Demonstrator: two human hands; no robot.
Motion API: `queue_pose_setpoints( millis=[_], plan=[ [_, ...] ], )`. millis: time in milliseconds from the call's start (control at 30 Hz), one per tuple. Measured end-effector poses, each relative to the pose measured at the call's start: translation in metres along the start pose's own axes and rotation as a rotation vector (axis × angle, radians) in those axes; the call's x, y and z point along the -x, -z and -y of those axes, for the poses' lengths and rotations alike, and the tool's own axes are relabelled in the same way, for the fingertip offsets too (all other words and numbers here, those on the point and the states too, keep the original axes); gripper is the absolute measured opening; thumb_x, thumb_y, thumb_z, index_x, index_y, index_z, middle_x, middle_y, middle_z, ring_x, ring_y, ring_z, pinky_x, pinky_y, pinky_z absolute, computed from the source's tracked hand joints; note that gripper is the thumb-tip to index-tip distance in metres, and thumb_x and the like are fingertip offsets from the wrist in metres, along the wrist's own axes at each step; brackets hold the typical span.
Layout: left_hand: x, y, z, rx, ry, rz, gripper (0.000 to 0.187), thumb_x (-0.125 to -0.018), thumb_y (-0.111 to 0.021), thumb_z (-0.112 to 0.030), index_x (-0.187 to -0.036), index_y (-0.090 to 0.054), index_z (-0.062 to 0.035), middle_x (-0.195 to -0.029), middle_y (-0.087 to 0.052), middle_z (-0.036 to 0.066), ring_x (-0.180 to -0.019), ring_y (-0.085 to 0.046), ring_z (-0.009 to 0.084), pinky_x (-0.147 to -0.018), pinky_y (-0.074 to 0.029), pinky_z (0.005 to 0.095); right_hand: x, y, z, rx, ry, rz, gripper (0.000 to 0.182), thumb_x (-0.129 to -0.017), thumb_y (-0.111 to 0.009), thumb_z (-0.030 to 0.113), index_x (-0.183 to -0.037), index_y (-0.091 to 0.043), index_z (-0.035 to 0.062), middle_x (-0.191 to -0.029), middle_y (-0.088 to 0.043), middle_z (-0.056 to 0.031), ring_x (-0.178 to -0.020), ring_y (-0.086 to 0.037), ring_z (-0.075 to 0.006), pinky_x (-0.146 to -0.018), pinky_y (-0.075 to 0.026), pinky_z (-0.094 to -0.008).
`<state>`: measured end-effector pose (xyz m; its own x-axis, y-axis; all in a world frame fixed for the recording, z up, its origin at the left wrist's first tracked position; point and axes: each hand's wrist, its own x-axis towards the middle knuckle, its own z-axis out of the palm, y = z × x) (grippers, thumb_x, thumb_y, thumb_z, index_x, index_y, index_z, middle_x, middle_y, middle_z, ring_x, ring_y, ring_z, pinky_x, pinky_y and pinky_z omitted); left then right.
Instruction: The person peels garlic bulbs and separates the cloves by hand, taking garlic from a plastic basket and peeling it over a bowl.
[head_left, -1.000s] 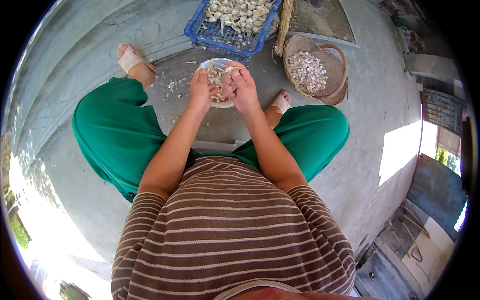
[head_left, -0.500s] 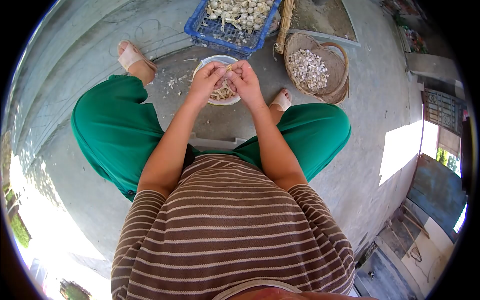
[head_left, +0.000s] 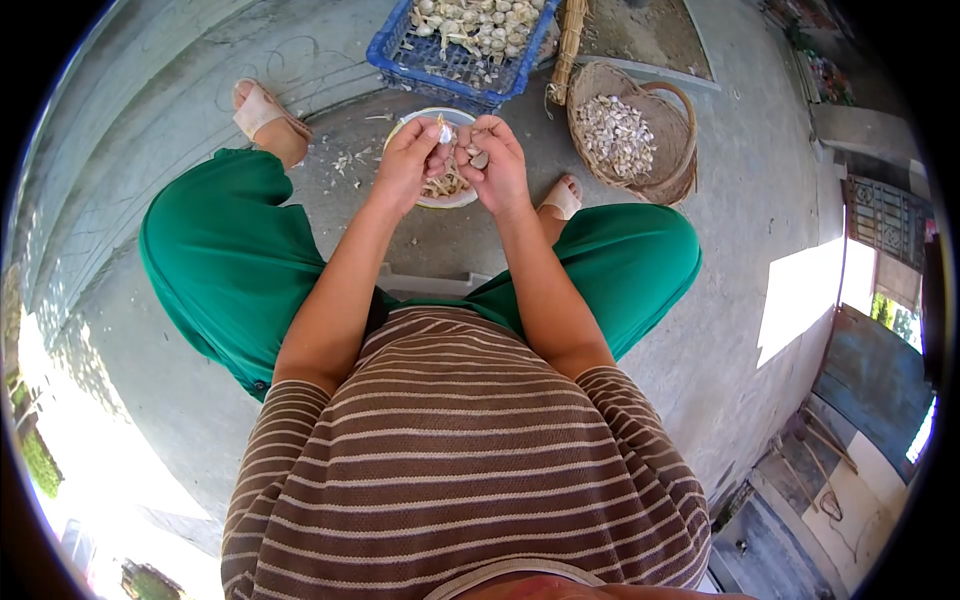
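Observation:
My left hand [head_left: 404, 166] is closed, pinching a whitish piece of garlic [head_left: 446, 133] with a dry yellowish stalk sticking up. A short gap away, my right hand [head_left: 500, 168] curls around a few garlic cloves [head_left: 479, 158] that show at its fingertips. Both hands are above a pale round bowl [head_left: 462, 202], which holds dry garlic skins and stalks [head_left: 444, 186]. The hands hide part of the bowl.
A blue plastic crate [head_left: 440, 88] with whole garlic bulbs [head_left: 490, 28] stands at the far side. To the right, a wicker basket [head_left: 684, 140] holds loose cloves [head_left: 615, 135]. Garlic scraps [head_left: 348, 162] lie on the concrete floor near my left foot.
My hands have moved apart from a joined pinch over the bowl. The garlic now shows separated, a stalked piece in the left hand and cloves in the right.

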<state>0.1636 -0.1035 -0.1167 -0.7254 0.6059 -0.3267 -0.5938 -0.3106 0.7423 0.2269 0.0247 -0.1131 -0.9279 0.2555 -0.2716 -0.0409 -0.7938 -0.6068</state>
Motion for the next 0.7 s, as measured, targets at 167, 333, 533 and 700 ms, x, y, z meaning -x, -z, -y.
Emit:
queue_pose_setpoints(
  millis=[167,333,533,700],
  plan=[
    [0.001,0.003,0.005,-0.038,0.032,0.041,0.011,-0.095,-0.047,-0.016,-0.092,-0.051,-0.0063,-0.068,-0.043,-0.003,-0.056,-0.033,0.0049,-0.048,-0.028,0.0194,-0.004,0.010,-0.014,0.444,0.127,0.074,0.016,-0.086,-0.060,0.008,-0.101,-0.057,0.0041,-0.073,-0.055,0.0000,-0.056,-0.049,-0.0061,-0.044,-0.036,-0.0177],
    [0.001,0.003,0.008,-0.065,0.043,-0.008,0.009,-0.095,-0.047,-0.015,-0.091,-0.051,-0.0080,-0.067,-0.041,-0.004,-0.056,-0.033,0.0038,-0.048,-0.027,0.0186,-0.007,0.011,-0.020,0.725,0.259,-0.002,0.016,-0.083,-0.066,0.007,-0.097,-0.058,0.0041,-0.076,-0.056,0.0016,-0.059,-0.049,-0.0026,-0.050,-0.040,-0.0171],
    [0.003,0.001,0.011,-0.004,0.088,-0.080,0.010,-0.096,-0.046,-0.016,-0.094,-0.051,-0.0080,-0.067,-0.041,-0.004,-0.057,-0.033,0.0044,-0.048,-0.028,0.0193,-0.003,0.002,-0.014,1.094,0.428,0.040,0.017,-0.081,-0.067,0.013,-0.088,-0.056,0.0008,-0.072,-0.059,-0.0047,-0.065,-0.056,-0.0116,-0.060,-0.047,-0.0273],
    [0.004,-0.002,0.006,0.096,0.092,0.001,0.011,-0.096,-0.046,-0.016,-0.094,-0.051,-0.0069,-0.067,-0.041,-0.003,-0.057,-0.034,0.0052,-0.047,-0.029,0.0195,-0.002,0.013,-0.017,0.217,0.011,0.021,0.004,-0.085,-0.055,0.007,-0.087,-0.057,0.0040,-0.074,-0.059,-0.0061,-0.060,-0.053,-0.0102,-0.046,-0.039,-0.0213]
  ],
)
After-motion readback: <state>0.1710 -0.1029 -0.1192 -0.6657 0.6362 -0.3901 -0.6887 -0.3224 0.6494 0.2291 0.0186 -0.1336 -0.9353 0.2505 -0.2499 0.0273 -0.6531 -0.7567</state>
